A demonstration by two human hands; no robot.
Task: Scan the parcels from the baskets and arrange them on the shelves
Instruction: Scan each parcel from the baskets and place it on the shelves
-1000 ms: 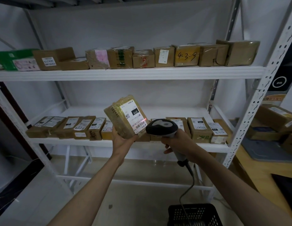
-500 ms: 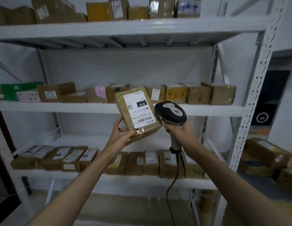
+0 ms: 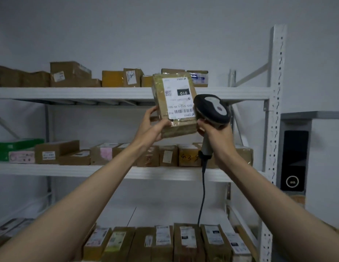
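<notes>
My left hand (image 3: 152, 127) grips a tape-wrapped brown parcel (image 3: 164, 104) by its lower left corner and holds it up in front of the top shelf (image 3: 70, 92). Its white label with a barcode and "010" faces me upside down. My right hand (image 3: 215, 134) holds the grey-and-black barcode scanner (image 3: 212, 110) by the handle, its head right beside the parcel's barcode. The scanner's cable (image 3: 202, 190) hangs down.
The white metal rack has brown parcels in rows on the top shelf, the middle shelf (image 3: 51, 170) and the bottom shelf (image 3: 164, 241). A green box (image 3: 15, 148) sits at the middle shelf's left. The right end of the top shelf is bare. A perforated upright (image 3: 276, 103) stands at the right.
Both hands have risen, carrying parcel and scanner from the lower shelves up to the top shelf's level. My view has tilted upward; the basket has left the frame.
</notes>
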